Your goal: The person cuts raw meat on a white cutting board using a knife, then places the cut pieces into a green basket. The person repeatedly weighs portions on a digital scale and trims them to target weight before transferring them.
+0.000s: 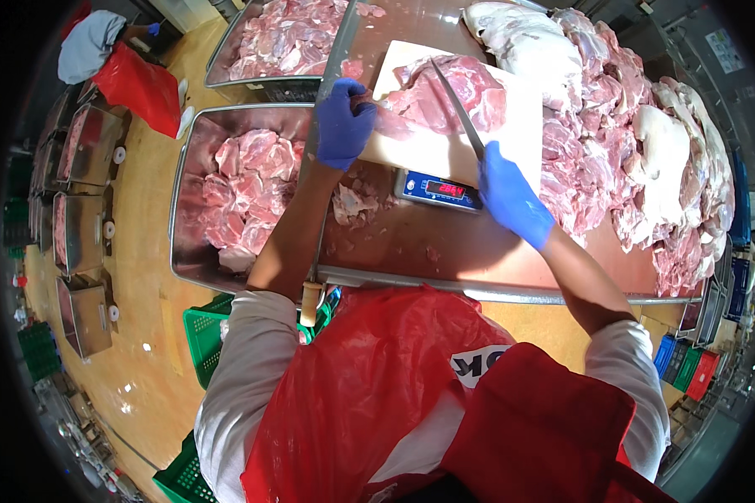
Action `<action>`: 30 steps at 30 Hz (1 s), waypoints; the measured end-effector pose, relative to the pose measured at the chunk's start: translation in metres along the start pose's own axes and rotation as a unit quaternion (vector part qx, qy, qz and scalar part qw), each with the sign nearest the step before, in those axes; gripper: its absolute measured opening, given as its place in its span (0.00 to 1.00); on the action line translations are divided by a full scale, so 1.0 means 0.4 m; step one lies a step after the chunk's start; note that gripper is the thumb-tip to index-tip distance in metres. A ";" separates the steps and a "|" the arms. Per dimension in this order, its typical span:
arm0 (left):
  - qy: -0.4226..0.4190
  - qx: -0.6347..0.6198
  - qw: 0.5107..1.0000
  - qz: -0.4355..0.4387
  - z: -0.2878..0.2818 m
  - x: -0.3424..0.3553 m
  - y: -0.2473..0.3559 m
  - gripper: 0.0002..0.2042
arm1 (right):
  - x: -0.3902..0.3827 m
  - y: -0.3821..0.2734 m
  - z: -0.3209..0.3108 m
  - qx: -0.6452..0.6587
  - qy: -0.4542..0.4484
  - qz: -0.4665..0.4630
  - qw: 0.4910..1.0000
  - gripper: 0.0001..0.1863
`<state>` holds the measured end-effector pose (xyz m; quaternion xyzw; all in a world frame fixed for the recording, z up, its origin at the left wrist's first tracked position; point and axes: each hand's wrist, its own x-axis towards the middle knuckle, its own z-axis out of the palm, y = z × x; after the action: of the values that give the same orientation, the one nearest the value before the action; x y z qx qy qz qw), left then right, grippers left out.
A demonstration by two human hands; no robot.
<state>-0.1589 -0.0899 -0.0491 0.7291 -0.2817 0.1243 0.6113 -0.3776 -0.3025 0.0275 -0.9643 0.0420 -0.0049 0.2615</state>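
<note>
A pink cut of raw meat (432,99) lies on a white cutting board (524,126). My right hand (514,195), in a blue glove, is closed round the handle of a knife (460,109), whose long blade lies across the meat, tip pointing away from me. At the board's left edge, my blue-gloved left hand (344,126) has curled fingers that appear to pinch the meat's left end; the exact grip is partly hidden. Under the near edge of the board sits a blue scale (438,190) with a lit red display.
Large skin-on meat pieces (596,134) are heaped along the right of the steel table (394,251). Metal bins of cut meat (183,210) stand at the left. Small trimmings (354,205) lie near the scale. Green crates (205,335) are below left. Another person (134,80) stands far left.
</note>
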 end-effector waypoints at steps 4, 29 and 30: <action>-0.025 0.039 0.991 0.126 0.019 0.034 0.044 0.13 | 0.228 -0.056 0.057 0.017 0.081 -0.022 0.996 0.11; -0.045 0.067 0.996 0.046 -0.108 -0.031 0.101 0.09 | 0.263 -0.037 0.169 -0.145 0.005 0.028 0.989 0.12; -0.037 0.071 0.995 0.055 -0.106 -0.034 0.108 0.09 | 0.244 -0.014 0.169 -0.133 -0.021 0.036 0.990 0.12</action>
<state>-0.1872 -0.0497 -0.0112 0.7584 -0.3341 0.1501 0.5392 -0.2780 -0.2718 -0.0292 -0.9883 0.0719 0.0301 0.1314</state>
